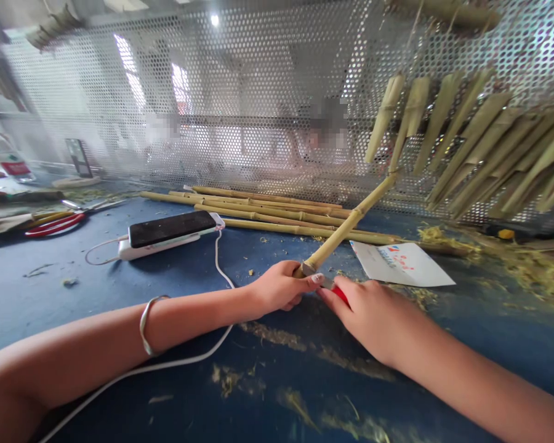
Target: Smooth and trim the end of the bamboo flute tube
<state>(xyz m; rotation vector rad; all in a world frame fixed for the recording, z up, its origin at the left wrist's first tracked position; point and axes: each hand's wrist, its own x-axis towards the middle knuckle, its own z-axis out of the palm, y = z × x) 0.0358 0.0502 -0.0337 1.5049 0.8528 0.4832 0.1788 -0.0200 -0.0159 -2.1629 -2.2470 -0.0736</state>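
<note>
Two grips are working one bamboo cane: the left grip is closed around the cane, and the right grip is pinching a red-handled knife against its end.

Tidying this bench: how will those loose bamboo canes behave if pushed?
The bamboo canes look stiff, lying straight. Being round, they would probably roll on the blue tabletop. They seem light: the left hand holds a similar cane up by one end.

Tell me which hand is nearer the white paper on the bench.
Right. The right hand, holding a red handle, sits just left of and nearer the camera than the white paper, not touching it. The left hand, gripping a bamboo pole, lies farther left.
</note>
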